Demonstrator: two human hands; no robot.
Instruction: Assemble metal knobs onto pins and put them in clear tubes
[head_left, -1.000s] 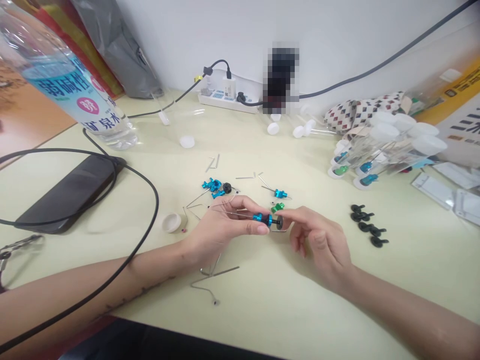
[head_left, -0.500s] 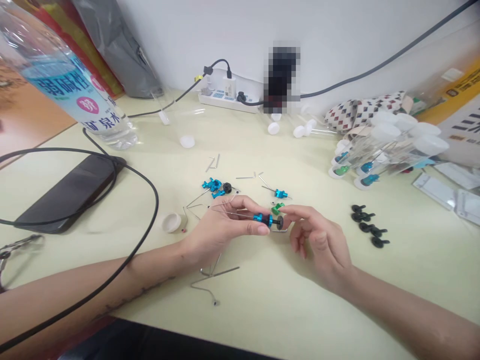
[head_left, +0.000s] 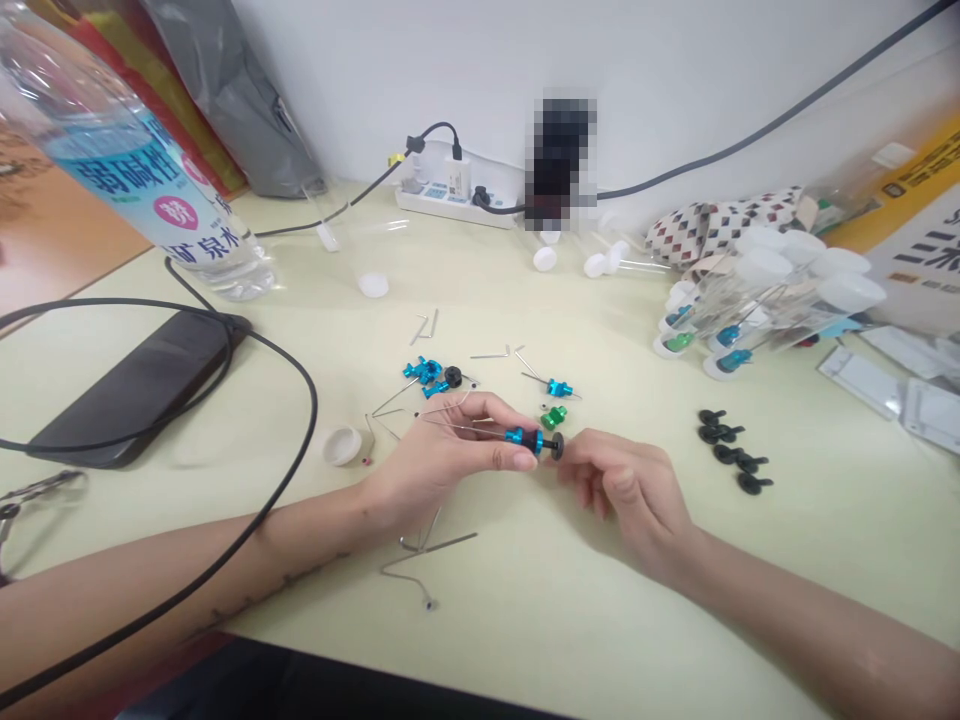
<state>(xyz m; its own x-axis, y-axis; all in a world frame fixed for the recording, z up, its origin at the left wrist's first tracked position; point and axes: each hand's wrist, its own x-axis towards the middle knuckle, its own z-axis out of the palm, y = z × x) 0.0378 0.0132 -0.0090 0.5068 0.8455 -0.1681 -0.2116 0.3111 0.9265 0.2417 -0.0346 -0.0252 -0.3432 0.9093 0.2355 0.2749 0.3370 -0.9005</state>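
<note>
- The left hand (head_left: 439, 455) pinches the blue fitting (head_left: 529, 440) between thumb and fingers above the table (head_left: 540, 610), black knob (head_left: 556, 446) pointing right.
- The right hand (head_left: 641, 495) comes palm-inward, fingers curled at the knob; I can't tell whether they grip.

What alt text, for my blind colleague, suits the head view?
The left hand holds a blue-and-black part over a pale table, the right hand close beside its black disc. Blue and green parts lie beyond; capped clear tubes stand at right.
</note>
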